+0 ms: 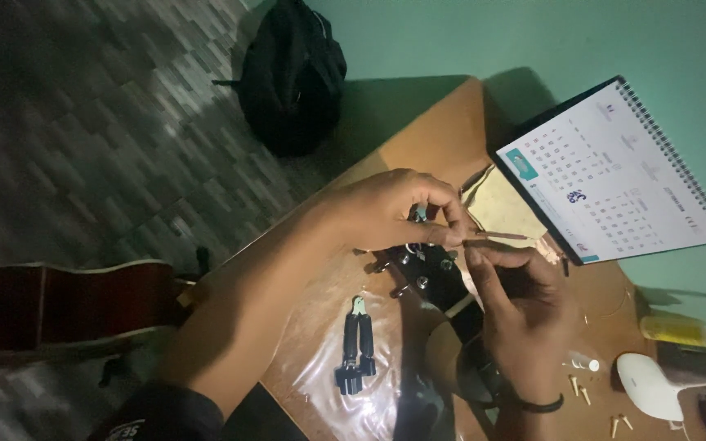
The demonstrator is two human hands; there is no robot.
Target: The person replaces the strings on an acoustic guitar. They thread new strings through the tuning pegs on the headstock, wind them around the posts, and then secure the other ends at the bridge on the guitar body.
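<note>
A black guitar headstock (428, 273) with metal tuning pegs lies across the wooden table (443, 135). My left hand (390, 208) rests over its top end, fingers pinched at a tuning post. My right hand (520, 314), a black band on its wrist, sits just right of the headstock and pinches a thin guitar string (500, 236) that runs out toward the calendar. The fingertips of the two hands nearly meet.
Black-handled pliers (356, 347) lie on a clear plastic sheet. A spiral desk calendar (610, 171) stands at the right. Small bridge pins (578, 385), a white object (651, 385), a yellow tube (684, 331). A reddish guitar body (59, 306) is at the left; a black bag (292, 73) is on the floor.
</note>
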